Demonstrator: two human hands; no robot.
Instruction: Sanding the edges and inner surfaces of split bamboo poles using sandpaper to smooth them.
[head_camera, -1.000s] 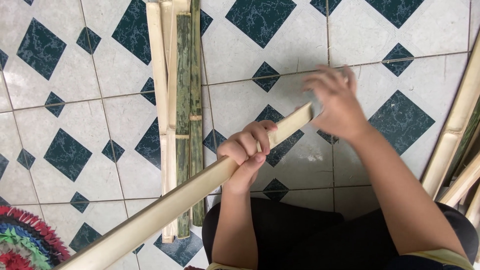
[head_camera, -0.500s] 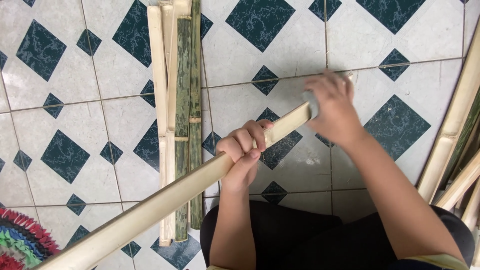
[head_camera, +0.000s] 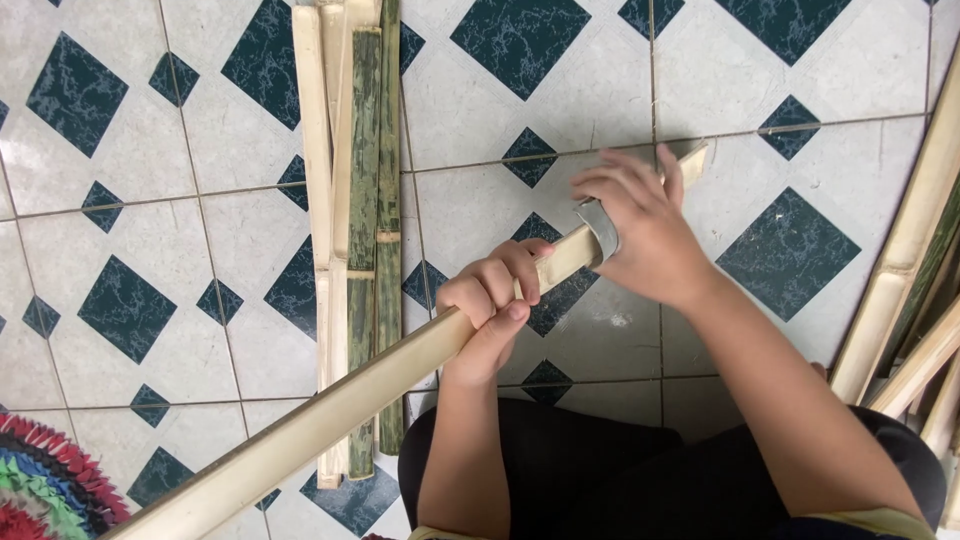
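Observation:
A long pale bamboo strip (head_camera: 330, 415) runs from the lower left up to its tip (head_camera: 695, 158) at the upper right. My left hand (head_camera: 495, 300) is wrapped around it near the middle. Just beyond, my right hand (head_camera: 645, 230) grips a grey metal blade (head_camera: 600, 228) that sits against the strip. The blade's handle is hidden inside the fist. Both forearms reach out over my dark-clothed lap (head_camera: 600, 470).
Several split bamboo strips (head_camera: 355, 200), pale and green, lie side by side on the white and dark-diamond tiled floor (head_camera: 130, 200). More bamboo pieces (head_camera: 905, 270) lean along the right edge. A colourful woven mat (head_camera: 40, 480) shows at the bottom left corner.
My right hand with the blade has come down along the strip towards my left hand, so the strip's tip now shows past my fingers. My left hand keeps its grip.

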